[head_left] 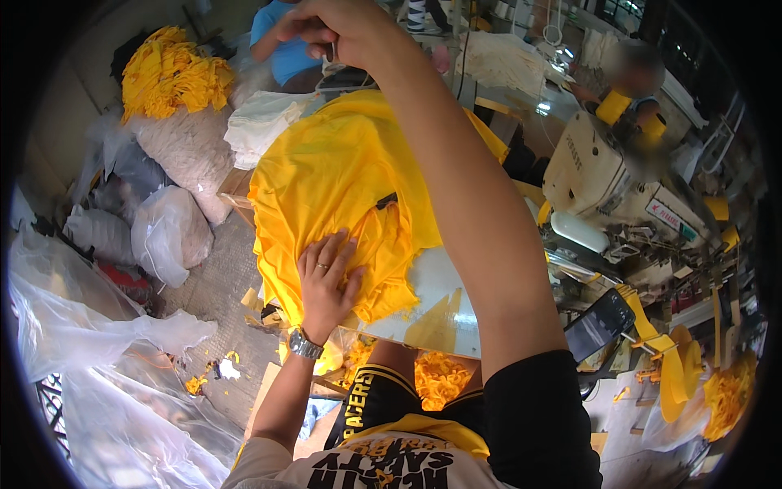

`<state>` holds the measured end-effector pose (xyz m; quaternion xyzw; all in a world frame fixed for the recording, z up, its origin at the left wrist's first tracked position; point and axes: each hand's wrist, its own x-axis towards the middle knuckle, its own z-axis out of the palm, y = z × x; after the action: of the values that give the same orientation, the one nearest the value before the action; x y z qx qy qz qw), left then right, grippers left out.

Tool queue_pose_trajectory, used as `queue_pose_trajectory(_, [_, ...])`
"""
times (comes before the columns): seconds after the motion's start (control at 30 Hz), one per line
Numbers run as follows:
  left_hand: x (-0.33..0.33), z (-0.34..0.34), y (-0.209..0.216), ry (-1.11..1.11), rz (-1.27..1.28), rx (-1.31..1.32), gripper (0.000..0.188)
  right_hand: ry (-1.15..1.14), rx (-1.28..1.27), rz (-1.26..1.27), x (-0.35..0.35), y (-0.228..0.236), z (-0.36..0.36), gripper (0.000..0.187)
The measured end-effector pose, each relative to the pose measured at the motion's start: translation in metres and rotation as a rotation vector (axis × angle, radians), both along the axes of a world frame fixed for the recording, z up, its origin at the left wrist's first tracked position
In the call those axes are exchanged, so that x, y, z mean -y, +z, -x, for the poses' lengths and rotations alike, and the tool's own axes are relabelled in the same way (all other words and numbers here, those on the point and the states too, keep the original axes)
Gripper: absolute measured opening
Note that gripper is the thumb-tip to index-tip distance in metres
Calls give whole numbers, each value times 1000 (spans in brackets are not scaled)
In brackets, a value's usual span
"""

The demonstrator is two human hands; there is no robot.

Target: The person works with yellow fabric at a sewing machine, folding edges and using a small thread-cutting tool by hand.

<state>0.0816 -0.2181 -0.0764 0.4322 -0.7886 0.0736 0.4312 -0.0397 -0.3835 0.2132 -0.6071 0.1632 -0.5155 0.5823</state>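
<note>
A large piece of bright yellow fabric (326, 163) lies heaped and wrinkled over the pale table in front of me. My left hand (327, 273) rests on its near part, fingers spread flat, with a ring and a metal watch (305, 343) on that arm. A small dark tag or strip (386, 200) shows in a fold beyond the fingers. Reaching far across the cloth, my right hand (338, 28) is raised near the upper edge of the view. Its fingers are loosely bent and apart, and I see nothing held in them.
At right stands a beige sewing machine (586, 163), with a phone (600, 324) on a holder nearer me. White folded cloth (265, 122), a yellow heap (173, 73) on a sack and plastic bags (171, 232) lie left. Other people sit beyond.
</note>
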Motion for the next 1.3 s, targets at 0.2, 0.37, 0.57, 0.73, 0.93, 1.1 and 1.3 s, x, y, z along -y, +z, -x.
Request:
queue_pose_trajectory(0.2, [1, 6, -4, 13, 19, 20, 46, 34, -91, -58, 10, -4, 21, 30])
queue_pose_trajectory(0.37, [0, 6, -4, 18, 23, 27, 46, 72, -85, -77, 6, -11, 28, 17])
queue_pose_trajectory(0.57, [0, 6, -3, 31, 28, 40, 46, 133, -120, -155, 2, -14, 29, 24])
queue_pose_trajectory(0.73, [0, 6, -3, 28, 41, 32, 44, 133, -153, -153, -8, -11, 27, 26])
queue_pose_trajectory(0.93, [2, 9, -5, 4, 57, 35, 41, -11, -18, 25, -2, -14, 19, 39])
queue_pose_trajectory(1.1, [1, 3, -10, 24, 45, 30, 41, 7, -45, -9, -24, -10, 17, 39])
queue_pose_trajectory(1.3, [-2, 7, -15, -34, -45, -270, 34, -41, -55, 29, -45, -4, 29, 49])
